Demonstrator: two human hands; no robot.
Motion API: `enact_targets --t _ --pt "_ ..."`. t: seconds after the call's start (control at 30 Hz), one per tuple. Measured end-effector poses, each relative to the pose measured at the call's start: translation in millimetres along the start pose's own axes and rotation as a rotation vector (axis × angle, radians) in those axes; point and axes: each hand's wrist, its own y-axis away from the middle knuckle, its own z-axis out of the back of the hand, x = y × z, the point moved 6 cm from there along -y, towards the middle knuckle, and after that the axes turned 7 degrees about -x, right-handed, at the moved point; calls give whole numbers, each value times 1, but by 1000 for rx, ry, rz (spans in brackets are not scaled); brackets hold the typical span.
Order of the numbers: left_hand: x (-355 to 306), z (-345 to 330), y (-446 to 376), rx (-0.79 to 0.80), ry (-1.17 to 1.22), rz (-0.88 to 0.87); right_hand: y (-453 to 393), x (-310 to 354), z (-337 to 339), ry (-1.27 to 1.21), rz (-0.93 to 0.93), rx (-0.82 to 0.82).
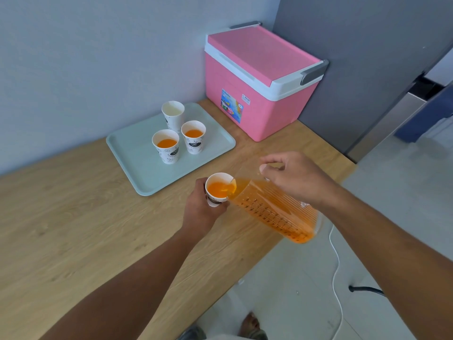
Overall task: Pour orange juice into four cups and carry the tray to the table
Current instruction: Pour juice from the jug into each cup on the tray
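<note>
My left hand [201, 212] grips a white paper cup [219, 187] just off the tray's near corner, above the wooden counter. My right hand [294, 177] holds a clear measuring jug [274, 212] of orange juice, tilted with its spout over that cup's rim; juice runs into the cup. On the pale green tray [132, 155] stand three more paper cups. Two of them, the front left cup [166, 146] and the front right cup [193, 136], hold orange juice. The rear cup [173, 111] shows only a white inside.
A pink cooler box [259, 79] with a white rim stands shut on the wooden counter [73, 229] to the right of the tray, against a grey cabinet. A white cable [337, 266] trails on the floor past the counter's right edge. My foot shows below.
</note>
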Motion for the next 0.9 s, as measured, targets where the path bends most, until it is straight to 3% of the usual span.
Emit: enact_targets --t 0.3,0.6,0.9 --pt "-6 6 -1 -17 -5 21 6 -9 -3 -100 -31 -54" --pt "-18 17 -10 -78 -6 11 2 -39 -12 -424 -179 -128" --pt "-21 27 -13 -108 -11 34 4 -43 -30 -648 -269 -95"
